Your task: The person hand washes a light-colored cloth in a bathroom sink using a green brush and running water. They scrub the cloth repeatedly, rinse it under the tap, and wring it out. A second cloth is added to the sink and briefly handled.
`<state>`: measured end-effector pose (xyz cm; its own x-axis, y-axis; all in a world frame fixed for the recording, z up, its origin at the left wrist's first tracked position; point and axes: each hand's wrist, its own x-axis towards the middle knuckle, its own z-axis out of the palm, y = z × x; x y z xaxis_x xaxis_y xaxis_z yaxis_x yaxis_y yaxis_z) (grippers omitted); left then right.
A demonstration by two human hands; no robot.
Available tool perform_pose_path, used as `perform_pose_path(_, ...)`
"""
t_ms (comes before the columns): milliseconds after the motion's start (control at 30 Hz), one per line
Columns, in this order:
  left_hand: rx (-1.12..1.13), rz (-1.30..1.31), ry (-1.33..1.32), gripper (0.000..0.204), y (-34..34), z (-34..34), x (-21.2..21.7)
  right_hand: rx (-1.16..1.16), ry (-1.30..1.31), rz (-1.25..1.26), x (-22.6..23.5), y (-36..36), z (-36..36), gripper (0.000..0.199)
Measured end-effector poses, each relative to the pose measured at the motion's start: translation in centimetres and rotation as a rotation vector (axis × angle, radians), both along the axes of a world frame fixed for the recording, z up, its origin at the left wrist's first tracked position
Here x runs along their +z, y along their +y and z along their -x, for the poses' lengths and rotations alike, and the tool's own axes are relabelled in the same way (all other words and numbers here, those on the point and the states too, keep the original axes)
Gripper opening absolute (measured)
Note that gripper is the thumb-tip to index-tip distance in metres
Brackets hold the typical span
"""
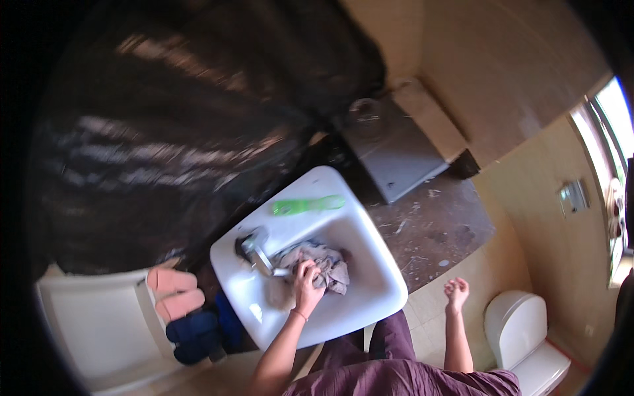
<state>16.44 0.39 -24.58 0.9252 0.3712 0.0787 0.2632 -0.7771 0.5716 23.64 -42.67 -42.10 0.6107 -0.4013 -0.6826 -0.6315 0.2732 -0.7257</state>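
Observation:
A bundle of wet-looking greyish-pink cloth (335,269) lies crumpled in the white sink (386,290), under the chrome faucet (259,256). My left hand (307,288) is on the near side of this bundle, its fingers curled and gripping the cloth just beside the spout. Well apart from the sink, my right hand (456,292) is raised over the floor on the right, with loosely bent fingers and nothing visible in it. On the sink's back ledge rests a bright green brush-like tool (308,205), blurred.
A grey box-like block (403,158) stands on the dark, spotted counter (442,231). Pink slippers (178,303) and dark slippers (193,338) sit left of the sink, by a white tub-like basin (99,323). A white toilet (518,323) is at right. Dark sheeting (165,152) covers the back left.

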Motion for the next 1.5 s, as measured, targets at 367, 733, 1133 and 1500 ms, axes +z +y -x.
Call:
perform_pose_path(367, 0.403, 0.112, -0.214, 0.032, 2.7, 13.2, 4.1, 0.746, -0.550, 0.030, 23.1, 19.3, -3.2, 0.008)
perform_pose_path(733, 0.542, -0.034, -0.079, 0.069, 8.3, 13.6, 7.8, 1.632, -0.778, 0.805, 14.4, 40.7, 2.6, 0.058)
perform_pose_path(1133, 0.054, -0.264, 0.219, 0.031, 9.1, 7.9, -1.8, 1.532, -0.853, 0.704, 16.1, 37.0, 4.1, 0.041)
perform_pose_path(1500, 0.213, -0.416, 0.163, 0.038, 8.6, 5.6, -8.0, 1.724, -0.806, 1.213, 9.6, 39.6, 2.6, 0.038)
